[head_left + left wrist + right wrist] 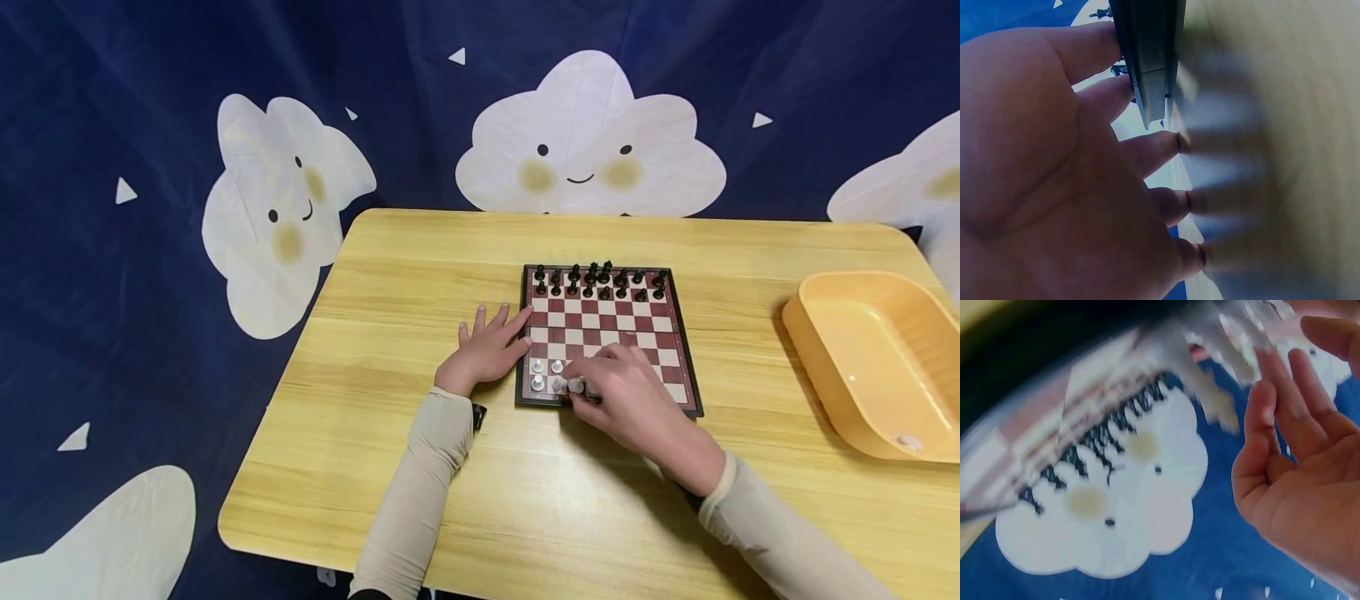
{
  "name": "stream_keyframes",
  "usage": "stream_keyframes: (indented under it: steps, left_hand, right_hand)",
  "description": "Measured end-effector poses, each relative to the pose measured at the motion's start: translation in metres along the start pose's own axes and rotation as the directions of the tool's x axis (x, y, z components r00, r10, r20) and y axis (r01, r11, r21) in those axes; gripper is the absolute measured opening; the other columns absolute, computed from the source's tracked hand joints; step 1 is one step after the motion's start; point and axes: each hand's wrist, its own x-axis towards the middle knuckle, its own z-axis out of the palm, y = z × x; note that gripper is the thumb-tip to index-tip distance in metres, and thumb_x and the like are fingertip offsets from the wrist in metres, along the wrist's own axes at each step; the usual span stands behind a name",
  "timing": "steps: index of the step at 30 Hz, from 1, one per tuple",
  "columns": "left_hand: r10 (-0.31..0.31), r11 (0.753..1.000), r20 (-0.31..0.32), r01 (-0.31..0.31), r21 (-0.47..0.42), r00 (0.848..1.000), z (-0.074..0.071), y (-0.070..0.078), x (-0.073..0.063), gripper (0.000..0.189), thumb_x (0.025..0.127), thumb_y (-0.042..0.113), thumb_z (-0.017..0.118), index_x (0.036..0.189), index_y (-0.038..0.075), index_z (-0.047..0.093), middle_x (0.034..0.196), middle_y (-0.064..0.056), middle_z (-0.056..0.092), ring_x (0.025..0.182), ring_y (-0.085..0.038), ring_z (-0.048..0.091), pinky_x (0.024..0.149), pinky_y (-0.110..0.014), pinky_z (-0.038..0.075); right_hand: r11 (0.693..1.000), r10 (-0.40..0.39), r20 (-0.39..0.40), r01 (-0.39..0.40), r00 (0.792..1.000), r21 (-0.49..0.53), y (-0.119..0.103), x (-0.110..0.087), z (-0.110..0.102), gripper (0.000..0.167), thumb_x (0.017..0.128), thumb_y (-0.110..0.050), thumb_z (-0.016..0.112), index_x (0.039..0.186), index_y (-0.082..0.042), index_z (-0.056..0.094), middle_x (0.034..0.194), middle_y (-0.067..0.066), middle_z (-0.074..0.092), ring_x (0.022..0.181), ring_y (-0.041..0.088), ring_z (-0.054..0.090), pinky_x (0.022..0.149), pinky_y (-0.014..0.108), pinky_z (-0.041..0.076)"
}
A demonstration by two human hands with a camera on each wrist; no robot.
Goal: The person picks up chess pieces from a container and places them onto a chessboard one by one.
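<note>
A folding magnetic-style chessboard lies on the table, with several black chess pieces in two rows along its far side. Several white chess pieces stand at its near left corner. My right hand reaches over the near rows, thumb and forefinger around a white chess piece; the hand partly hides its neighbours. In the right wrist view blurred white pieces stand beside the fingers. Spread fingers of my left hand reach the board's left edge, the thumb and forefinger touching its dark rim.
An orange-yellow plastic basin stands on the right of the wooden table, a small white object inside it. Behind the table hangs a dark blue curtain with smiling clouds.
</note>
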Motion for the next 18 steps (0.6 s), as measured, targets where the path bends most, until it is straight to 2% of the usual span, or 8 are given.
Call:
stream_keyframes:
  steps: [4,7,9,11,13,14,16,18]
  left_hand:
    - [0.001,1.0,0.001,-0.001,-0.007,1.0,0.0,0.001,-0.001,0.059,0.111,0.049,0.033,0.166,0.039,0.017,0.174,-0.003,0.004,0.157,-0.036,-0.017,0.121,-0.063,-0.01]
    - [0.0,1.0,0.001,0.0,-0.008,1.0,0.0,0.002,-0.001,0.058,0.111,0.048,0.033,0.166,0.039,0.017,0.174,-0.004,0.005,0.157,-0.036,-0.016,0.121,-0.063,-0.01]
    - [0.0,1.0,0.0,0.0,-0.008,1.0,0.0,0.002,0.0,0.059,0.111,0.048,0.033,0.166,0.039,0.017,0.174,-0.004,0.005,0.157,-0.036,-0.016,0.121,-0.063,-0.01]
    - [-0.006,1.0,0.006,0.006,-0.001,1.0,0.001,0.001,0.002,0.059,0.111,0.05,0.032,0.166,0.04,0.016,0.174,-0.003,0.003,0.157,-0.035,-0.017,0.121,-0.062,-0.011]
    - [-0.01,1.0,0.011,0.01,0.005,1.0,0.003,0.0,0.004,0.059,0.11,0.051,0.031,0.166,0.041,0.015,0.174,-0.002,0.003,0.157,-0.035,-0.018,0.121,-0.062,-0.011]
    - [-0.011,1.0,0.012,0.011,0.008,1.0,0.003,-0.001,0.005,0.059,0.11,0.051,0.031,0.166,0.041,0.014,0.174,-0.002,0.002,0.157,-0.035,-0.018,0.121,-0.062,-0.011]
    - [-0.012,1.0,0.013,0.012,0.01,1.0,0.004,-0.002,0.006,0.059,0.11,0.051,0.031,0.166,0.04,0.014,0.174,-0.002,0.002,0.157,-0.035,-0.018,0.121,-0.062,-0.011]
    - [-0.011,1.0,0.014,0.011,0.006,1.0,0.004,-0.001,0.005,0.059,0.111,0.05,0.031,0.167,0.04,0.014,0.174,-0.003,0.002,0.157,-0.035,-0.018,0.121,-0.062,-0.011]
  right_hand:
    - [0.997,0.012,-0.054,-0.008,0.998,0.073,0.009,-0.015,-0.026,0.02,0.08,-0.01,0.084,0.099,-0.01,0.078,0.093,0.002,0.077,0.092,0.023,0.062,0.086,0.048,0.046]
    - [0.995,0.036,-0.126,-0.024,0.991,0.096,0.026,-0.029,-0.049,0.02,0.079,-0.007,0.083,0.098,-0.012,0.078,0.096,0.001,0.077,0.093,0.022,0.063,0.087,0.039,0.047]
    - [0.992,0.102,-0.182,-0.086,0.978,0.091,0.04,-0.04,-0.065,0.019,0.08,-0.005,0.082,0.097,-0.012,0.079,0.098,0.001,0.077,0.092,0.015,0.062,0.084,0.03,0.047]
    - [0.976,0.214,-0.234,-0.197,0.949,0.091,0.056,-0.053,-0.082,0.017,0.082,-0.004,0.082,0.097,-0.013,0.079,0.099,-0.009,0.075,0.093,0.003,0.059,0.082,0.019,0.043]
    - [0.94,0.342,-0.294,-0.321,0.893,0.118,0.072,-0.066,-0.097,0.012,0.086,-0.004,0.081,0.097,-0.01,0.079,0.096,-0.022,0.071,0.088,-0.009,0.055,0.078,0.011,0.039]
    - [0.912,0.409,-0.317,-0.378,0.856,0.157,0.08,-0.072,-0.104,0.011,0.088,-0.004,0.079,0.097,-0.01,0.078,0.094,-0.029,0.068,0.086,-0.013,0.053,0.076,0.009,0.037]
    - [0.847,0.531,-0.377,-0.458,0.759,0.271,0.095,-0.084,-0.114,0.014,0.09,-0.001,0.075,0.092,-0.015,0.078,0.087,-0.037,0.063,0.079,-0.017,0.052,0.073,0.004,0.036]
    - [0.773,0.632,-0.424,-0.49,0.649,0.402,0.112,-0.097,-0.122,0.023,0.091,0.004,0.071,0.088,-0.018,0.078,0.08,-0.036,0.063,0.071,-0.015,0.054,0.067,0.003,0.038]
